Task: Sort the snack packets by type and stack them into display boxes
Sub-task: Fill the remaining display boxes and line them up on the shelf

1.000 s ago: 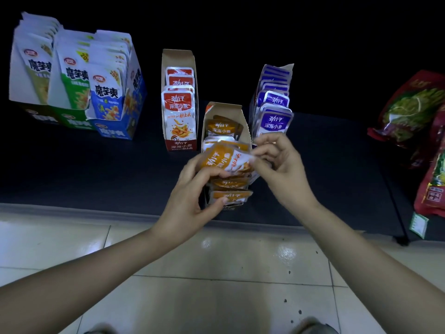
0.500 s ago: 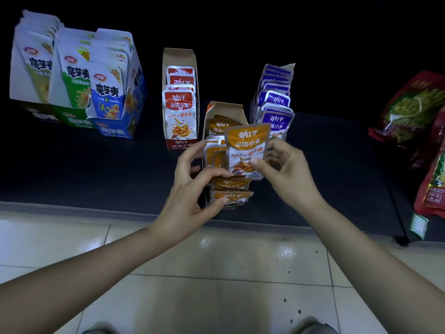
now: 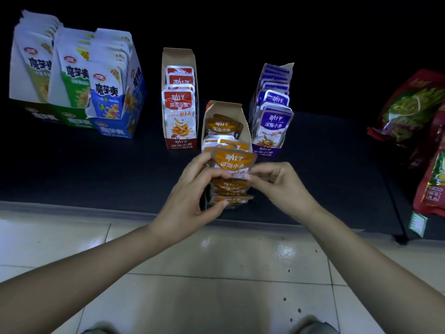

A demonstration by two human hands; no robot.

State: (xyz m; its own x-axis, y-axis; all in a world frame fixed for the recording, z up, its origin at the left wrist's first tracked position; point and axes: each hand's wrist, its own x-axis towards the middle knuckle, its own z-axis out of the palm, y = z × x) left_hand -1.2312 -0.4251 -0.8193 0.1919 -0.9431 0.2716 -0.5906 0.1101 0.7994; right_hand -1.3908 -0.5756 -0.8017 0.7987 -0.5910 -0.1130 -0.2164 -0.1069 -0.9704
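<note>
An orange snack packet (image 3: 232,161) stands upright over the orange display box (image 3: 245,127) on the dark shelf. My left hand (image 3: 192,191) pinches the packet's lower left side, its lower fingers against the box's front packets (image 3: 231,189). From the right, my right hand (image 3: 280,183) pinches the packet's lower right corner. Several orange packets lie in the box behind and below it. A red box (image 3: 180,143) of red packets stands to the left and a purple box (image 3: 266,150) of purple packets to the right.
Three bigger boxes of white konjac packets (image 3: 72,80) stand at the far left of the shelf. Large red and green bags (image 3: 414,109) lie at the right edge. The shelf's front edge (image 3: 96,208) meets a tiled floor below.
The orange packet has come down from in front of the purple box toward the orange box's front. Both hands have closed in on its lower edge.
</note>
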